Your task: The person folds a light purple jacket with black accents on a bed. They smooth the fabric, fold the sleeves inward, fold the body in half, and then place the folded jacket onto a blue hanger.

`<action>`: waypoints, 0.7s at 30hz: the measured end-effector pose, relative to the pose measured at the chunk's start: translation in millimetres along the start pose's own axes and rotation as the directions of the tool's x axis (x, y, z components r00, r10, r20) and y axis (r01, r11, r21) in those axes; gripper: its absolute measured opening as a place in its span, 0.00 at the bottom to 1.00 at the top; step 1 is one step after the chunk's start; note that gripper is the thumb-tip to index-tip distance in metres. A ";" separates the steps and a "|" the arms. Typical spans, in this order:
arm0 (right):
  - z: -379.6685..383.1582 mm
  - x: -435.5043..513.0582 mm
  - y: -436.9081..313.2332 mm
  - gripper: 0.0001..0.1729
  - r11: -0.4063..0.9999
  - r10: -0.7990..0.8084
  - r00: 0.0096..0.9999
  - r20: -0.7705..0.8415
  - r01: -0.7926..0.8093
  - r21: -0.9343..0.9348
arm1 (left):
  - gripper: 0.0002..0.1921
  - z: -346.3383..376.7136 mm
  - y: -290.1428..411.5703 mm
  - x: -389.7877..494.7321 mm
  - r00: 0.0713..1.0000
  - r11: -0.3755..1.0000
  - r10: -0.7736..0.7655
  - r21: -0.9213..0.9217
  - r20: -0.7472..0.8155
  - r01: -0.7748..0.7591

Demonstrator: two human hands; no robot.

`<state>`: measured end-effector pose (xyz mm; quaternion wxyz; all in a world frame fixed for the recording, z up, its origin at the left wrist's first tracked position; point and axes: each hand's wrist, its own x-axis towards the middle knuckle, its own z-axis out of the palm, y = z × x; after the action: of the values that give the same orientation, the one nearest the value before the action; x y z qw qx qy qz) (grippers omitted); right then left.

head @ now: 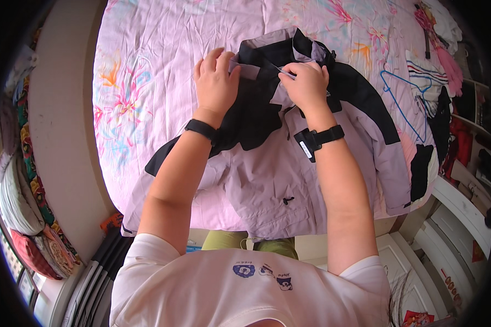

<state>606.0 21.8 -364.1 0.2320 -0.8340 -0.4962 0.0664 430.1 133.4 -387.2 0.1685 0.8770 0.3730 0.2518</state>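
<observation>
A black and pale mauve hooded jacket (270,180) lies spread on the bed, its sleeves out to both sides and its hem at the near edge. My right hand (305,83) pinches a flap of fabric by the collar (284,45), thumb against fingers. Over on the left shoulder side, my left hand (217,81) rests with bent, spread fingers by the collar's edge; whether it grips any cloth is hard to see. Black bands circle both wrists.
A floral pink sheet (167,36) covers the bed. To the right lie a blue hanger (386,88), a striped white garment (427,73) and black cloth (421,171). Shelves (472,94) stand beyond. Folded bedding (20,196) is stacked along the left side.
</observation>
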 end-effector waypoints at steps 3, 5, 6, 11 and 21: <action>-1.3 -1.7 0.9 0.05 0.999 -0.014 0.999 -0.030 0.015 0.032 | 0.34 4.6 10.7 -9.2 0.998 0.995 -0.005 0.097 0.063 -0.001; -2.4 -4.0 0.5 0.05 0.999 -0.033 0.997 -0.068 0.034 0.016 | 0.40 3.9 12.9 -10.3 0.986 0.978 -0.057 0.205 0.156 0.024; -3.3 -6.1 1.4 0.05 0.999 -0.037 0.995 -0.092 0.038 0.002 | 0.41 2.1 12.9 -10.1 0.980 0.967 -0.101 0.246 0.170 0.057; -12.8 -27.4 33.9 0.17 0.933 -0.143 0.901 -0.409 0.261 0.249 | 0.41 -18.5 12.0 -17.1 0.981 0.981 -0.188 0.044 0.040 0.187; -41.8 -162.2 152.6 0.41 0.771 0.246 0.941 -0.232 -0.336 -0.541 | 0.27 -46.6 -15.3 -90.7 0.713 0.838 -0.526 0.136 0.464 0.529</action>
<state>661.0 -191.9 -415.7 -0.0065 -0.9341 -0.3388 -0.1127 341.0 81.6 -385.2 0.3237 0.7676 0.5522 -0.0326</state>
